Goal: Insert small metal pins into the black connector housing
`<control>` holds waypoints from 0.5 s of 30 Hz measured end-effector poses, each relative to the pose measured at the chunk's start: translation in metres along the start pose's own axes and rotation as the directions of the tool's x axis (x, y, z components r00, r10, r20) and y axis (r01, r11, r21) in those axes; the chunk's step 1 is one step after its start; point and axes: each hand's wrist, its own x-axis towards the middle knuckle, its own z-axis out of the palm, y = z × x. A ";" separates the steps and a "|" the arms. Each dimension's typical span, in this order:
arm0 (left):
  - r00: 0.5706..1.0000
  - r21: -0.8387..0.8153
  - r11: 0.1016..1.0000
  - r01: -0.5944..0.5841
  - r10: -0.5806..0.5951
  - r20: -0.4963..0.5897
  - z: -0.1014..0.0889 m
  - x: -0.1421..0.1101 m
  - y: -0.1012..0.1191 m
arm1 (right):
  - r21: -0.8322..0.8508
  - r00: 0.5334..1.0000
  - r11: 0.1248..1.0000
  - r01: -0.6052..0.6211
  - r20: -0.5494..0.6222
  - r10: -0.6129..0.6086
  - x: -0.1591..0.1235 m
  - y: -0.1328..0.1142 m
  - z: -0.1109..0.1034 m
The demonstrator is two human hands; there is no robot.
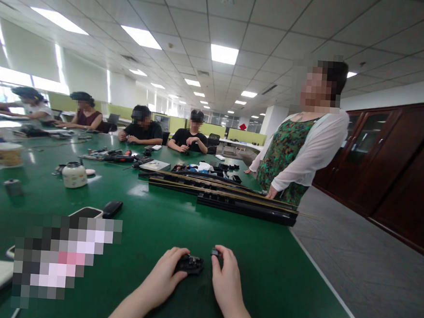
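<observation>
Close in front of me, my left hand (171, 268) grips a black plastic housing (192, 265) by its left side, thumb below and fingers above. Some small metallic-looking detail shows on top of the housing. A short gap to the right, my right hand (226, 271) pinches a small dark grey block (215, 252) between thumb and fingertips. The two pieces are apart. Both hands are low over the green table (149, 232); its contact with the housing is hard to make out.
Long black rails with thin brass-coloured rods (244, 209) lie across the table ahead. A person (296, 150) stands at its right edge, and others sit at the far side. To the left are a cream jar (75, 174), a metal cylinder (13, 187) and a black wallet-like item (112, 208).
</observation>
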 end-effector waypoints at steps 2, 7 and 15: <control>1.000 -0.011 1.000 0.014 -0.014 -0.006 0.000 0.000 -0.001 | -0.002 1.000 1.000 -0.007 0.028 0.008 -0.001 -0.002 0.000; 0.998 -0.013 0.998 0.063 -0.063 0.004 0.002 0.001 -0.003 | 0.020 0.985 0.999 0.032 0.170 -0.035 -0.003 -0.013 -0.004; 0.997 -0.051 0.997 0.056 -0.054 0.056 0.002 0.000 -0.002 | 0.108 0.954 0.992 0.070 0.285 -0.098 -0.008 -0.027 -0.008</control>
